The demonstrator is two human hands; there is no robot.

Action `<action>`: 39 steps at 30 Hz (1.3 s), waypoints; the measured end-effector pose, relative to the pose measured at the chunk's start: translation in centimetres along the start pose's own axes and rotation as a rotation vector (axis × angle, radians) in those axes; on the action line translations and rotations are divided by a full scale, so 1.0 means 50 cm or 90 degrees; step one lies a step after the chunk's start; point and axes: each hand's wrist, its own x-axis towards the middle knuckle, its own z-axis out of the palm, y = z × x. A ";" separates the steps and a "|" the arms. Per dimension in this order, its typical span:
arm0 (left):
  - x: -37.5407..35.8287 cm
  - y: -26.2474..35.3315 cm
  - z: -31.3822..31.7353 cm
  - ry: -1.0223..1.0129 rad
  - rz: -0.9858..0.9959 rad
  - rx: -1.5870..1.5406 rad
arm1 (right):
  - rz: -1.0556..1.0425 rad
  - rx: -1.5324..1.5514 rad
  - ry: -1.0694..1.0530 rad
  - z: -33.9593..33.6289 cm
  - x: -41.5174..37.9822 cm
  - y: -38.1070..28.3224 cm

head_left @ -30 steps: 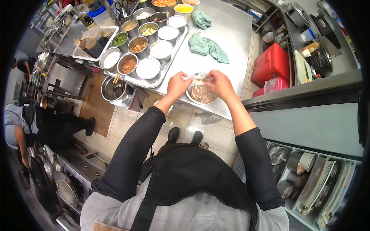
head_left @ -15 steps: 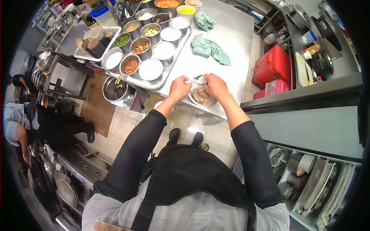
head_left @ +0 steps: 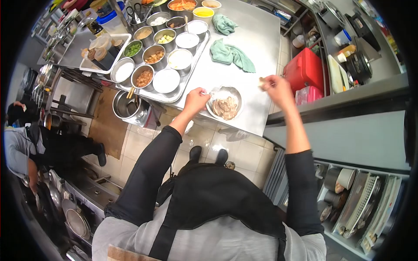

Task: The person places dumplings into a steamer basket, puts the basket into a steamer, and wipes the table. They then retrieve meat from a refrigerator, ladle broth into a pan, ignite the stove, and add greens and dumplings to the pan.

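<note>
A metal bowl (head_left: 239, 96) near the table's front edge holds pale, brownish pieces that look like meat slices (head_left: 225, 108). At its left rim, my left hand (head_left: 198, 102) is closed in a pinch on thin clear plastic (head_left: 214, 92), which reaches over the bowl's edge. My right hand (head_left: 279, 92) is raised to the right of the bowl, above the table's right edge. Its fingertips pinch a small pale-brown piece (head_left: 261, 83), too small to name.
A tray (head_left: 201, 56) of several metal ingredient tins stands left of the bowl. Green cloths (head_left: 233, 56) lie behind it. A red cooler box (head_left: 306, 69) is at right. A steel pot (head_left: 125, 106) stands below the tray. Another person (head_left: 26, 145) bends at far left.
My right hand has moved from the bowl out to the right, carrying a small piece. My left hand stays by the bowl's left rim. The plastic is no longer stretched between both hands.
</note>
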 end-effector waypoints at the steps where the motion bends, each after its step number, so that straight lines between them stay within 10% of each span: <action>1: -0.004 -0.006 -0.001 -0.009 -0.002 0.006 | 0.015 -0.194 0.050 -0.042 -0.004 -0.018; 8: 0.017 -0.072 -0.002 -0.080 0.182 -0.059 | 0.190 -0.356 0.027 -0.065 -0.011 0.078; 9: 0.045 -0.094 -0.005 -0.038 0.370 0.085 | 0.169 -0.267 0.144 -0.012 0.003 0.151; 15: 0.022 -0.034 0.005 -0.043 0.424 0.364 | 0.196 -0.249 0.240 0.054 -0.118 0.107; 20: 0.106 -0.097 0.005 -0.022 0.316 0.111 | 0.228 0.266 0.213 0.028 -0.403 -0.011; 22: 0.121 -0.092 0.025 -0.060 0.324 0.062 | 0.135 0.218 0.461 0.133 -0.460 0.077; 35: 0.019 0.022 -0.031 -0.112 -0.143 -0.118 | 0.616 0.122 0.598 0.141 -0.905 0.158; 39: 0.029 0.008 -0.019 -0.136 -0.128 -0.068 | 0.688 0.498 0.680 0.113 -0.869 0.298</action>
